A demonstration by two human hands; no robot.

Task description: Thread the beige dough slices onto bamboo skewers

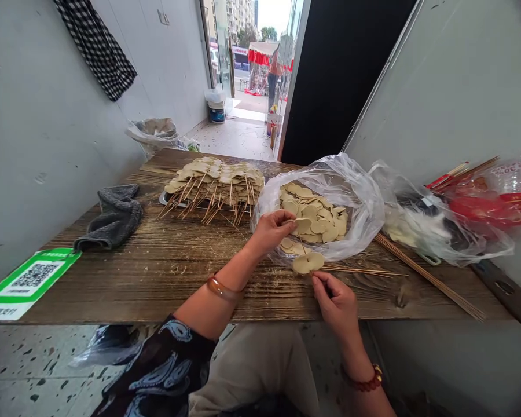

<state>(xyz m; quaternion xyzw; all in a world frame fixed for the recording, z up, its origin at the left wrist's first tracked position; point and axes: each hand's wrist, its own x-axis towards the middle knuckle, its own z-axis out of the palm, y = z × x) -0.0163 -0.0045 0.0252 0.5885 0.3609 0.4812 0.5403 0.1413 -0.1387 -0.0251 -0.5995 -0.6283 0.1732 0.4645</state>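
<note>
My left hand (272, 231) pinches a thin, round beige slice (303, 226) at the near edge of an open plastic bag (367, 202). Many similar slices (316, 214) lie in the bag. Lower and to the right, my right hand (336, 301) is closed on a thin wooden skewer (303, 248), which points up and away. One round slice (306, 263) is threaded on it just above my fingers. The skewer's tip is close below the slice in my left hand; whether they touch, I cannot tell.
Skewered slices (217, 179) are stacked on a metal tray, sticks toward me. Loose skewers (434, 278) lie at the right, near a dark handle (503, 292) and plastic packaging (443, 226). A grey cloth (113, 217) and a green QR-code card (30, 281) lie at the left.
</note>
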